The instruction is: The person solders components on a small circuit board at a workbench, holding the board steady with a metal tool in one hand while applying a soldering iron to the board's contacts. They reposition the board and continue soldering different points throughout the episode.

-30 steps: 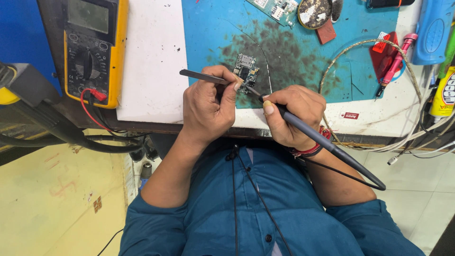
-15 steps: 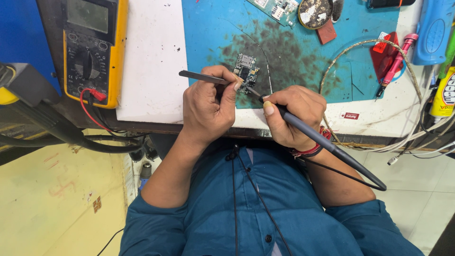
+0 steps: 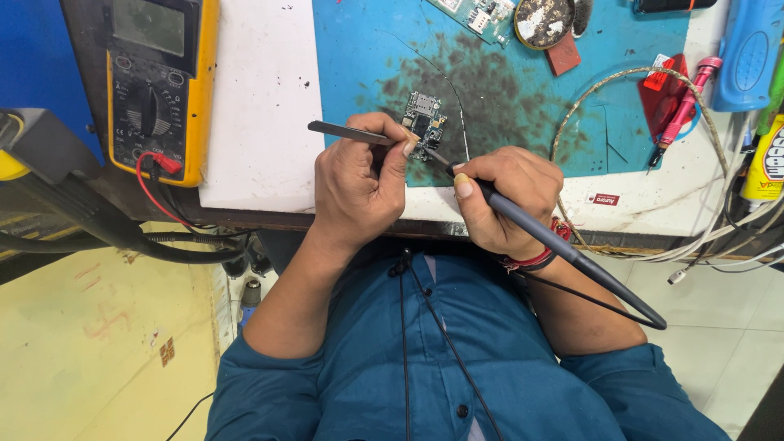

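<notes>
Two hands at near edge of desk (image 3: 261,122), over blue mat (image 3: 523,106). Left hand (image 3: 359,184) pinches tweezers (image 3: 347,131), tips steadying small circuit board (image 3: 423,124) on mat. Right hand (image 3: 502,200) grips soldering iron (image 3: 563,249) pen-style, tip at board edge for fine control. Multimeter (image 3: 155,82) at far-left corner.

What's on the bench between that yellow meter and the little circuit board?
In the head view, only a bare white board and a strip of the stained blue mat lie between the yellow multimeter and the small circuit board.
</notes>
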### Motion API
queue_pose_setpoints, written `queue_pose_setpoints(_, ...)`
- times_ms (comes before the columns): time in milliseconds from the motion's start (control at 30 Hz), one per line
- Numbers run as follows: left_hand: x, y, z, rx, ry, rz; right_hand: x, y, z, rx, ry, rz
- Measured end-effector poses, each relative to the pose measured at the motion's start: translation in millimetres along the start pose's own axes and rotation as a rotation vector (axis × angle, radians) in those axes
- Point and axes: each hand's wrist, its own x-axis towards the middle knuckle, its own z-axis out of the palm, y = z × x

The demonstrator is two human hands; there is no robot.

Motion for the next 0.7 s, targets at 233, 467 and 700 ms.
queue_pose_setpoints(233,-1.6,-0.3,1.8,-0.034,0.01,-0.076,-5.4,3.5,-1.8,0.006,0.071,0.015)
queue_pose_setpoints(467,-2.2,-0.3,2.7,-0.039,0.016,-0.063,-9.1,7.6,-2.5,0.03,0.047,0.02)
queue_pose_setpoints(700,-1.9,0.6,2.5,-0.031,0.023,-0.069,-4.8,6.1,0.3,0.003,0.027,-0.006)
